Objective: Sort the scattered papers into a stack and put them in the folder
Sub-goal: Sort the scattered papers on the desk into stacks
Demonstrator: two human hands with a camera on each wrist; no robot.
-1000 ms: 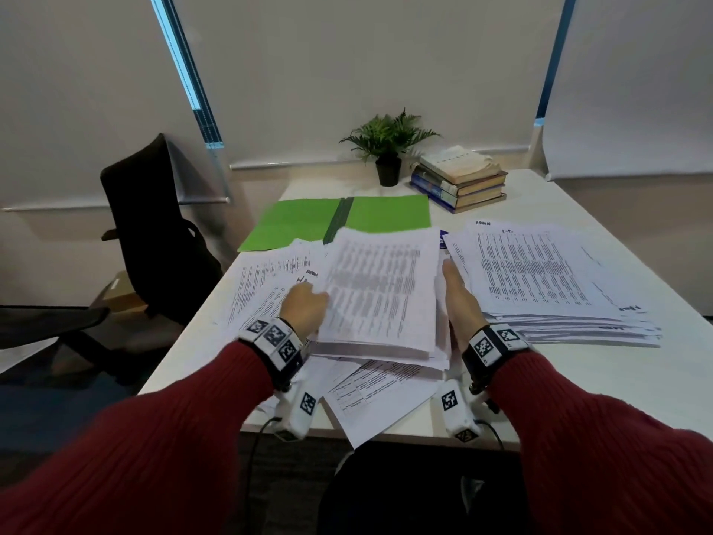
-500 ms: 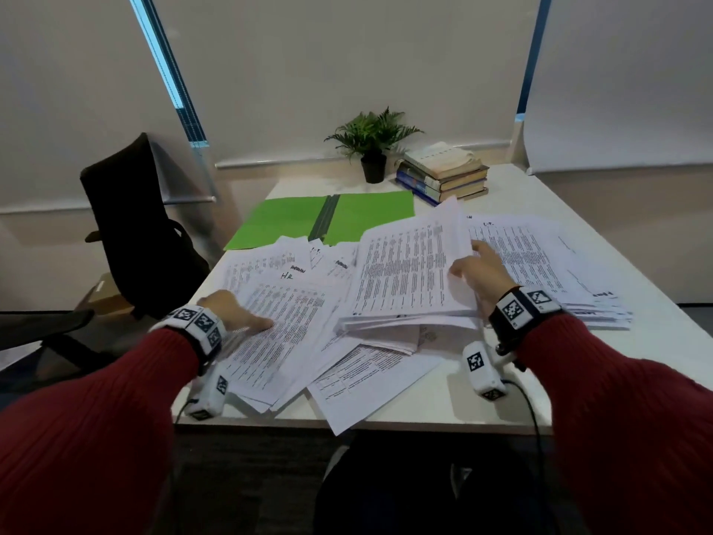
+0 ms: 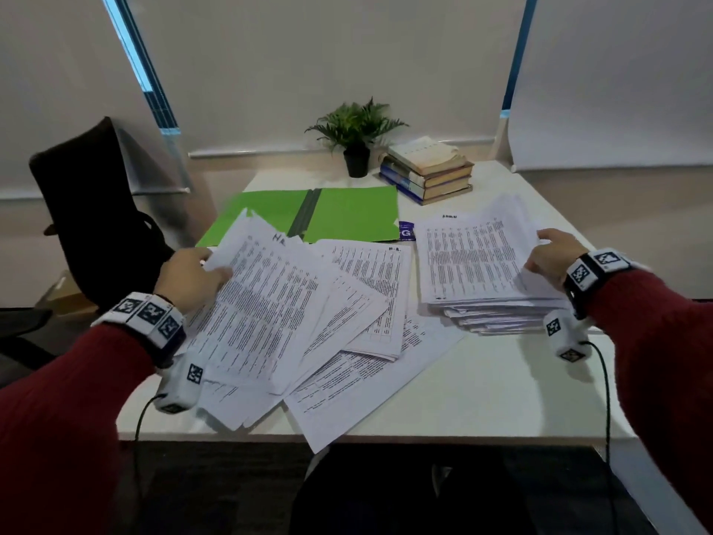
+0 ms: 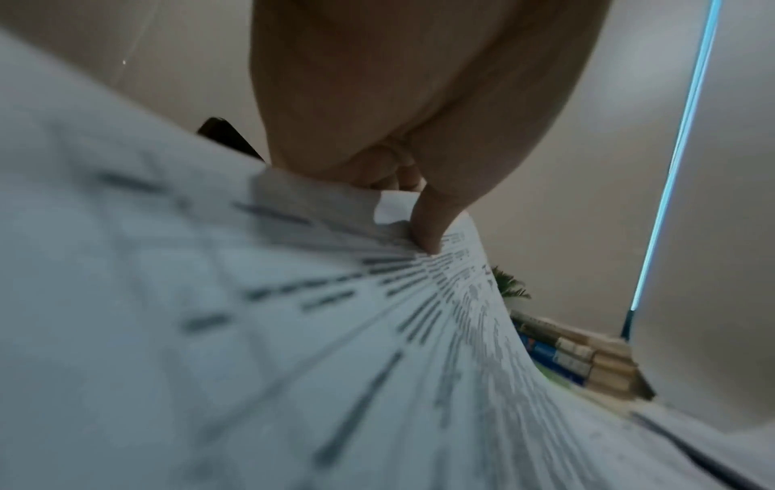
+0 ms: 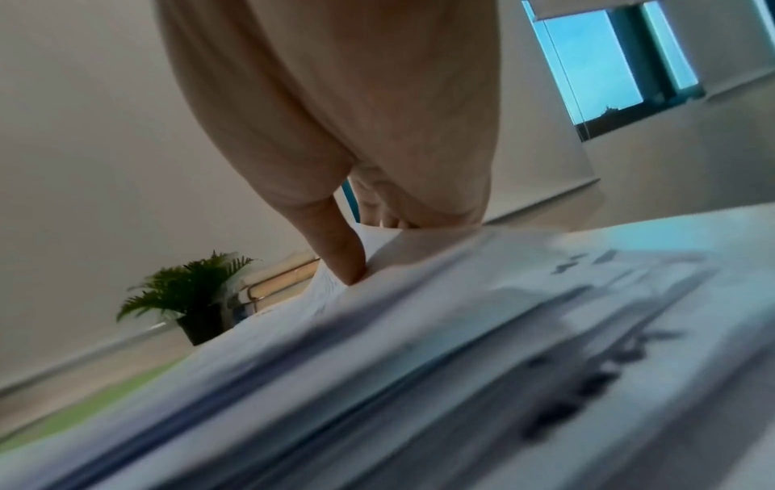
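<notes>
My left hand pinches the left edge of a sheaf of printed papers and holds it tilted up over the left of the scattered papers. In the left wrist view the thumb lies on top of the sheaf of papers. My right hand grips the right edge of the top sheets of the paper stack on the right, thumb on top of the top sheets. The green folder lies open and flat behind the papers.
A potted plant and a pile of books stand at the back of the white table. A black chair is beside the table's left edge. One sheet hangs over the front edge.
My right hand carried its sheaf from the middle over to the right stack. My left hand let go of that sheaf, moved left and lifted another sheaf from the scattered papers.
</notes>
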